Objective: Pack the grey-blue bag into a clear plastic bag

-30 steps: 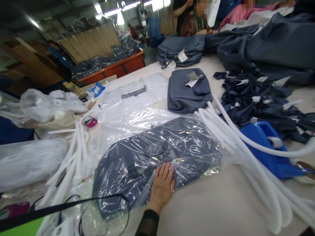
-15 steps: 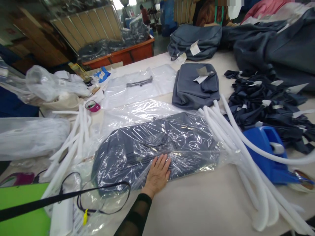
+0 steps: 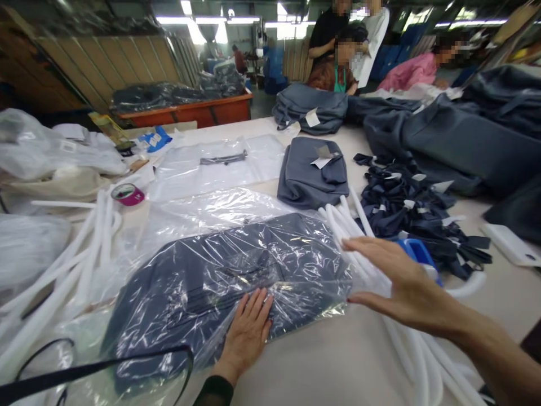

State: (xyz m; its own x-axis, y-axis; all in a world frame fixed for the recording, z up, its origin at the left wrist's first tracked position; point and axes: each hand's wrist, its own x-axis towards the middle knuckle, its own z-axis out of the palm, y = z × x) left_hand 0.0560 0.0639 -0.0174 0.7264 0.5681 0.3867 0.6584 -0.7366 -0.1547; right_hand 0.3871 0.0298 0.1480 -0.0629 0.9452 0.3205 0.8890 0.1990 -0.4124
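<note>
Clear plastic bag [image 3: 304, 293] encloses a dark bag [image 3: 190, 270] under the left hand [image 3: 247, 332].

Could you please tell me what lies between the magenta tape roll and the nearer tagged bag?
In the head view, clear plastic sheeting lies between the tape roll and that bag.

Left hand [image 3: 247, 332] lies flat on the plastic-wrapped bag [image 3: 211, 270], right hand [image 3: 401, 282] open near its end

Passable: bench [image 3: 313, 366] near edge, between plastic-wrapped bag [image 3: 190, 270] and right-side white foam tubes [image 3: 416, 361]. Tubes block rightward sliding; black strap [image 3: 127, 360] crosses near-left corner.
</note>
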